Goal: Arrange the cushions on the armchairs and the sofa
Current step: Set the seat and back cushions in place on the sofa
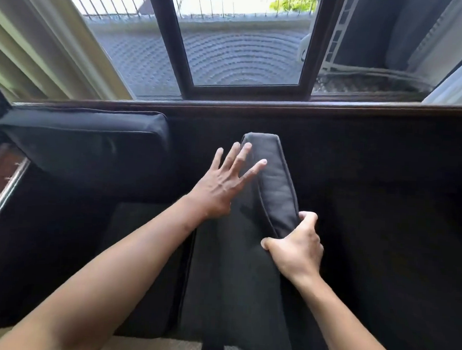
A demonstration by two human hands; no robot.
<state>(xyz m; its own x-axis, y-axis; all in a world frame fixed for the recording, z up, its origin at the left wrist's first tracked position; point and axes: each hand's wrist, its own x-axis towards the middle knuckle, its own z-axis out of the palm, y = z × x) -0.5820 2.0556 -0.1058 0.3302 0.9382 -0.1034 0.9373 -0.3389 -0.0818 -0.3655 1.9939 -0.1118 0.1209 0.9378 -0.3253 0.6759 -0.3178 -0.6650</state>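
Between both hands, cushion (271, 185) stands edgewise; right hand (297, 249) grips it.

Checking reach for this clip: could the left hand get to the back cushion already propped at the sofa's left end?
Probably yes. The left hand lies open against the held cushion, and nothing stands between it and the propped back cushion.
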